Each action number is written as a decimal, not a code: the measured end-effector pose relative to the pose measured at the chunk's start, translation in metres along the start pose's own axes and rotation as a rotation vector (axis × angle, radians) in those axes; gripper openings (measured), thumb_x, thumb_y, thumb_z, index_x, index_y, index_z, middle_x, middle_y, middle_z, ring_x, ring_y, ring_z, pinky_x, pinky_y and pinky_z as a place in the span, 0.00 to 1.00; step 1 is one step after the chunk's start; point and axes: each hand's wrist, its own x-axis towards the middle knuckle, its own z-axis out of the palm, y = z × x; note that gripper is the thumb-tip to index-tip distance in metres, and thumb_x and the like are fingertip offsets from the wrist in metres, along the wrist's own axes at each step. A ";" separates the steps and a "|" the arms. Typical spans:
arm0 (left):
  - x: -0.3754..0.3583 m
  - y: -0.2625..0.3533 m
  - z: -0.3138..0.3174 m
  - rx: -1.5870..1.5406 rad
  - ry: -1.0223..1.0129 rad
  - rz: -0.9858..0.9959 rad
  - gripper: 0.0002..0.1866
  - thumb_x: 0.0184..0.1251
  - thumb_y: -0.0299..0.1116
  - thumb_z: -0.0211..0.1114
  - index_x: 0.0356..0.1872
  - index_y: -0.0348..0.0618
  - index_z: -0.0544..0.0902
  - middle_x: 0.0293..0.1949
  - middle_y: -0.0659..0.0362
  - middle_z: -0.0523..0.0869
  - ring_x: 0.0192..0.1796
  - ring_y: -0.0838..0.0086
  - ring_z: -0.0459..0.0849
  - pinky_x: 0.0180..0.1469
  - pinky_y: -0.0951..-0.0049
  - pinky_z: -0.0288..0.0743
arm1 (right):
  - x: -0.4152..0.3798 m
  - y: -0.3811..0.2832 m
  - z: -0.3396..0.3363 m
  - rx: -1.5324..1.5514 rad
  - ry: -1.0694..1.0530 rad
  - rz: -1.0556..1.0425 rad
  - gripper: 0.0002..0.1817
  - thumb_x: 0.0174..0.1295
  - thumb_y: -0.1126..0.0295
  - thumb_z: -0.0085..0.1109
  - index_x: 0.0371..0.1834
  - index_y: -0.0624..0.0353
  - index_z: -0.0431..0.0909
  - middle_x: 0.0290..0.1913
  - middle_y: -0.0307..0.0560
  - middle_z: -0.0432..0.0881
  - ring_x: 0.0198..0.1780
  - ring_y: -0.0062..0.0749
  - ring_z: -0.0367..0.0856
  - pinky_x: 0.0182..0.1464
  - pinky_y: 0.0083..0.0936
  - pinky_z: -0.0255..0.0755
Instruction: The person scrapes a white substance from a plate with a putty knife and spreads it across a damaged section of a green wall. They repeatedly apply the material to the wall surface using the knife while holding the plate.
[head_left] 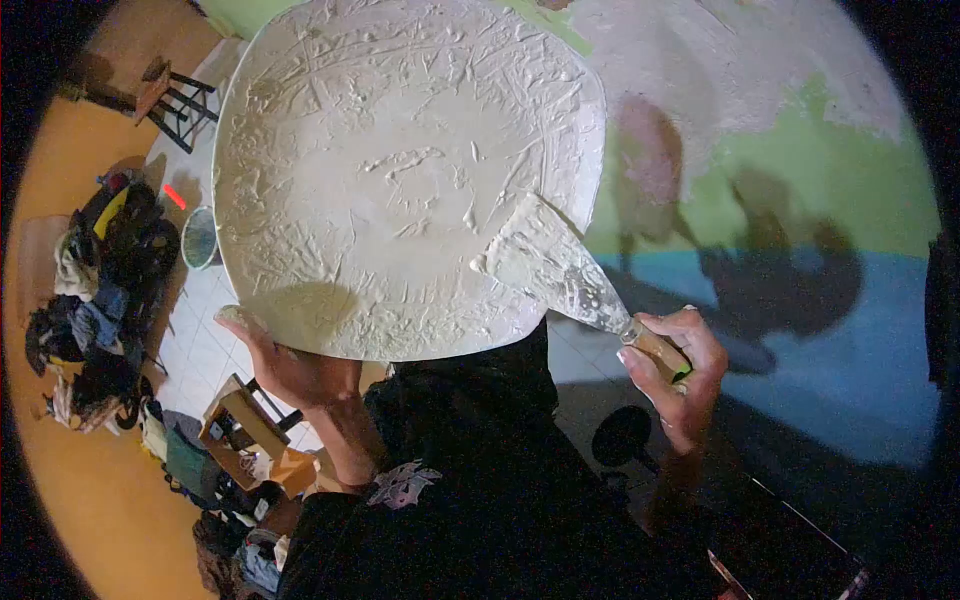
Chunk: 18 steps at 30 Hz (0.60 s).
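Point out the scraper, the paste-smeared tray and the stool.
Scraper [557, 268], head view: on the paste-streaked blade.
Tray [593, 140], head view: on its rim, at the picture's right.
Stool [152, 91], head view: on the wooden seat.

I see the person's bare left grip [292, 368] with its thumb [243, 325] jutting outward and its fingers hidden, above a bare left forearm [345, 435] angled upward. The bare right grip [700, 362] is curled, thumb and forefinger pinched close, fingertips smeared white, and the right forearm [680, 475] rises from shadow.
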 end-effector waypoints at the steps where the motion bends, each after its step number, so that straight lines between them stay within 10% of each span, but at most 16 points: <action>1: 0.005 -0.002 -0.013 -0.144 -0.241 -0.016 0.30 0.78 0.52 0.42 0.68 0.38 0.63 0.61 0.49 0.74 0.59 0.57 0.76 0.62 0.51 0.70 | 0.001 0.001 0.001 -0.064 0.056 -0.086 0.19 0.48 0.73 0.74 0.42 0.65 0.77 0.40 0.55 0.84 0.43 0.35 0.84 0.48 0.27 0.75; 2: 0.009 -0.002 -0.019 -0.290 -0.483 -0.029 0.30 0.79 0.52 0.40 0.67 0.37 0.65 0.60 0.49 0.75 0.58 0.58 0.77 0.61 0.53 0.71 | 0.002 0.001 0.002 -0.127 0.112 -0.175 0.17 0.47 0.75 0.74 0.39 0.65 0.78 0.38 0.54 0.85 0.41 0.33 0.84 0.46 0.28 0.76; 11: 0.021 -0.003 -0.019 -0.184 -0.552 0.062 0.25 0.78 0.48 0.44 0.64 0.40 0.67 0.54 0.48 0.78 0.51 0.56 0.81 0.52 0.55 0.78 | 0.021 0.009 -0.031 -0.219 0.083 -0.309 0.17 0.43 0.78 0.73 0.38 0.64 0.78 0.36 0.54 0.84 0.41 0.35 0.85 0.46 0.29 0.76; 14: 0.031 -0.002 -0.034 0.028 -0.232 0.165 0.24 0.78 0.46 0.46 0.64 0.39 0.67 0.55 0.48 0.78 0.51 0.56 0.81 0.52 0.54 0.78 | 0.026 0.012 -0.030 -0.208 0.038 -0.322 0.18 0.43 0.79 0.73 0.39 0.64 0.78 0.38 0.55 0.84 0.42 0.35 0.85 0.46 0.29 0.76; 18: 0.034 -0.002 -0.040 -0.054 -0.283 0.178 0.24 0.77 0.44 0.47 0.65 0.39 0.65 0.55 0.47 0.77 0.52 0.55 0.81 0.53 0.53 0.78 | 0.028 0.019 -0.030 -0.209 0.041 -0.387 0.19 0.43 0.80 0.74 0.39 0.63 0.79 0.38 0.56 0.84 0.41 0.35 0.84 0.47 0.29 0.76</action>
